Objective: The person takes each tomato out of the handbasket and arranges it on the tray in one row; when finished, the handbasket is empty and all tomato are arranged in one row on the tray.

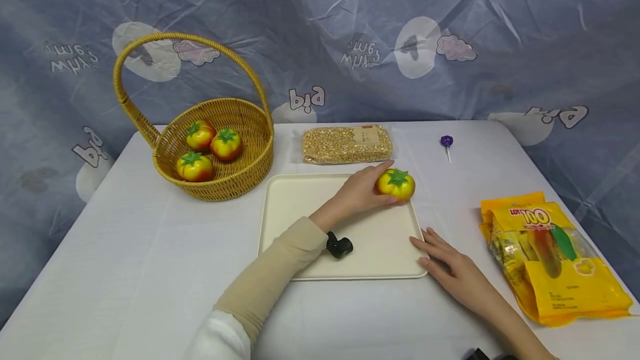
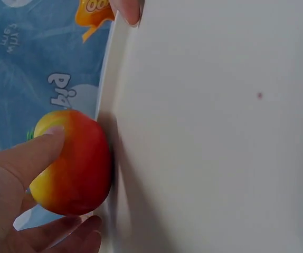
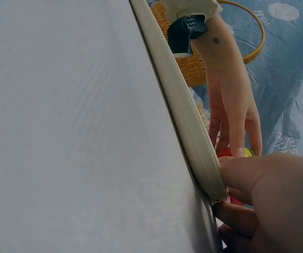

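My left hand (image 1: 367,188) grips a yellow-red tomato (image 1: 396,184) with a green leafy top, at the right rim of a cream tray (image 1: 370,249). In the left wrist view the thumb lies across the tomato (image 2: 75,163), with fingers at its other side. My right hand (image 1: 457,271) rests at the tray's front right corner, fingers mostly straight and touching the rim. In the right wrist view that hand (image 3: 278,200) partly covers the corner. Three similar tomatoes (image 1: 226,144) lie in a wicker basket (image 1: 240,185) at the back left.
A bag of yellow grains (image 1: 330,146) lies behind the tray. Farther right is a purple lollipop (image 1: 446,141). A yellow candy bag (image 1: 565,288) lies beside the right forearm. The basket's tall handle (image 1: 190,38) arches upward. Printed blue cloth (image 1: 320,43) hangs behind the table.
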Motion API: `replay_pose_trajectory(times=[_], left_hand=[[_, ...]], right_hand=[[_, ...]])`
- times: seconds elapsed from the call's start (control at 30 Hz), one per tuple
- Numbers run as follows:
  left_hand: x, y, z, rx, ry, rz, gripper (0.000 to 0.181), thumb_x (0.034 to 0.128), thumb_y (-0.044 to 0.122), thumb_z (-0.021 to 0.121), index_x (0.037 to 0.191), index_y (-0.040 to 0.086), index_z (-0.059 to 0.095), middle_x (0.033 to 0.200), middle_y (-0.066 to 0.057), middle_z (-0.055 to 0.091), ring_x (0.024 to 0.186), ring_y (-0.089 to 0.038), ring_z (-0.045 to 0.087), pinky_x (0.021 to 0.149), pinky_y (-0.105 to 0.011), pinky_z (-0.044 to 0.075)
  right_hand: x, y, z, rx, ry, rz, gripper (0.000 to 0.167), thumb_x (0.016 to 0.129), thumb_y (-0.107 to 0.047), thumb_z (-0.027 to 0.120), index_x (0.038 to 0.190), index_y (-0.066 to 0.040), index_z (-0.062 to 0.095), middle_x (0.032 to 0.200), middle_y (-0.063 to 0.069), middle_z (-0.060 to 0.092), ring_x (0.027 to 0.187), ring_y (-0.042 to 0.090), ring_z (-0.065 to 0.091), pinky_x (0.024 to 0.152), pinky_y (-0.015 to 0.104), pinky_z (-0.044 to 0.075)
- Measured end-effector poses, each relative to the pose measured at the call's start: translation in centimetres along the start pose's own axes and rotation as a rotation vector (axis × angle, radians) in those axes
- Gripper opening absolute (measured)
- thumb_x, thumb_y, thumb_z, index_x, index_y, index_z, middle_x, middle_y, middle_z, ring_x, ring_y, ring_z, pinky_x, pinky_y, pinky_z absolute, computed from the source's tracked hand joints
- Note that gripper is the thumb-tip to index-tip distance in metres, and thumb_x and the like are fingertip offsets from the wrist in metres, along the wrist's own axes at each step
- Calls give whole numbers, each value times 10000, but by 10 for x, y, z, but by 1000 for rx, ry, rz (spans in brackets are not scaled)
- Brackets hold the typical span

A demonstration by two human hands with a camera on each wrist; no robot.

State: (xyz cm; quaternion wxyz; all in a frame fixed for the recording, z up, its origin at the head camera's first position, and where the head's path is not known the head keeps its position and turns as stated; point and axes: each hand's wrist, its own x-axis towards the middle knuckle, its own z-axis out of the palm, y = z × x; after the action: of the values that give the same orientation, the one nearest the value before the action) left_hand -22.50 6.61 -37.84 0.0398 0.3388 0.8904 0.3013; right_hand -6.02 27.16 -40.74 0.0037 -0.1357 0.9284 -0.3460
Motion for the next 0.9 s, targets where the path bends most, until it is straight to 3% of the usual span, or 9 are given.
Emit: replay_pose_trajectory(times=[0.17,0.3,0.43,0.53,0.7,0.8,0.9], left_hand=[[-19,-7,-23,-50,14,8,767,827,363,719,1458,142,344,1383,-36,459,1174,-190,483,967,-309,379],[-43,-15,-60,-127,47,27,593,862,275,697,1379,99,465,1335,-64,506,1103,-211,535,912,-303,424],[-73,-36,-105,-209,133,47,509,856,185,707,1309,37,526,1247,-102,568,1073,-226,558,907,-366,442],[-98,-63,-142,-255,197,32,473,854,147,706,1281,20,546,1233,-115,574,1072,-246,558,923,-423,429],[-140,-117,-195,-354,312,-77,473,884,158,670,1317,47,517,1261,-122,538,1151,-293,492,970,-408,385],[-157,-146,-214,-425,392,-157,485,902,160,644,1352,75,487,1295,-103,512,1199,-288,447,962,-297,388],[-166,-167,-222,-510,474,-223,484,912,166,629,1366,96,477,1334,-110,488,1226,-261,423,931,-206,391]], right_hand=[[0,0,1,3,-9,4,403,943,-245,582,1329,-133,550,1420,198,372,1313,383,286,944,612,287],[0,0,0,-5,-1,0,402,941,-239,585,1329,-138,551,1421,196,372,1309,386,291,959,593,281],[0,1,0,-16,16,-13,400,939,-229,588,1330,-152,551,1422,184,377,1310,372,298,990,541,265],[0,1,-1,-11,22,-13,400,940,-228,588,1332,-161,550,1421,183,380,1312,367,297,991,546,259],[0,1,0,-9,23,-7,399,938,-233,590,1330,-168,553,1420,176,383,1310,362,302,1001,518,262],[-1,2,1,-12,27,-10,397,936,-231,593,1327,-173,556,1420,170,387,1308,355,308,1057,382,242],[-2,3,2,-12,35,-15,394,934,-227,597,1323,-179,561,1416,166,394,1306,351,314,1055,214,199]])
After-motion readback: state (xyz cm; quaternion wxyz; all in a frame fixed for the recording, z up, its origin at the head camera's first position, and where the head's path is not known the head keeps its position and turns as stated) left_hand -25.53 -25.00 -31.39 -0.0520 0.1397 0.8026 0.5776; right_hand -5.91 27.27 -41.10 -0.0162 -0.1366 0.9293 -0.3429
